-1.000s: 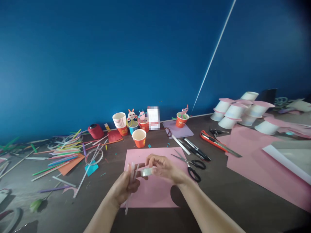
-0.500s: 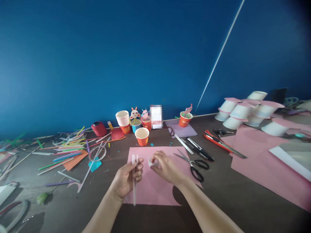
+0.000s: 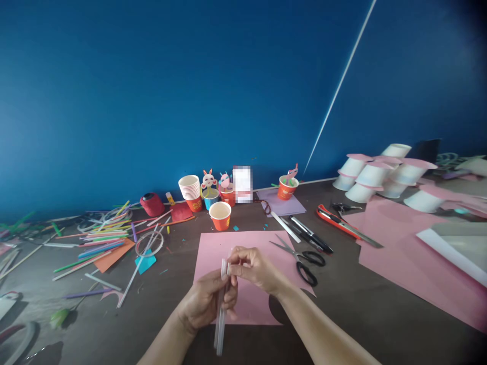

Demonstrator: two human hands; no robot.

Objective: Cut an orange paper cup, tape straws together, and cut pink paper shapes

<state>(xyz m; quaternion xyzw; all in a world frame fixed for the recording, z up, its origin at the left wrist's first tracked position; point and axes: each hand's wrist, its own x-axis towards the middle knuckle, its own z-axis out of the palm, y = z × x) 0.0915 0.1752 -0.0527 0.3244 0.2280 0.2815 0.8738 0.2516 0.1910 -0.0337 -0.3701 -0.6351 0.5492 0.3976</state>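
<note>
Several clear straws (image 3: pixel 219 324) stand nearly upright in my left hand (image 3: pixel 207 299), whose fingers are wrapped round them below the tops. My right hand (image 3: pixel 253 268) is closed in a pinch beside the straws' upper ends, its thumb and fingertips touching there. A small whitish bit shows at those fingertips, too small to name. Both hands are over a pink paper sheet (image 3: pixel 262 309) with a curved cut in its lower right edge. Black-handled scissors (image 3: pixel 299 256) lie partly spread on the sheet's right side.
An orange paper cup (image 3: pixel 220 219) stands behind the sheet, near stacked cups (image 3: pixel 190 192) and decorated cups. Loose coloured straws (image 3: pixel 102 238) litter the left. Pens (image 3: pixel 310 233), a red utility knife (image 3: pixel 338 223), pink paper (image 3: pixel 411 263) and white cups with pink discs (image 3: pixel 380 175) lie right.
My right hand has come left and down to the straw tops; the round translucent thing at its fingers no longer shows. My left hand has moved right and lower with the straws.
</note>
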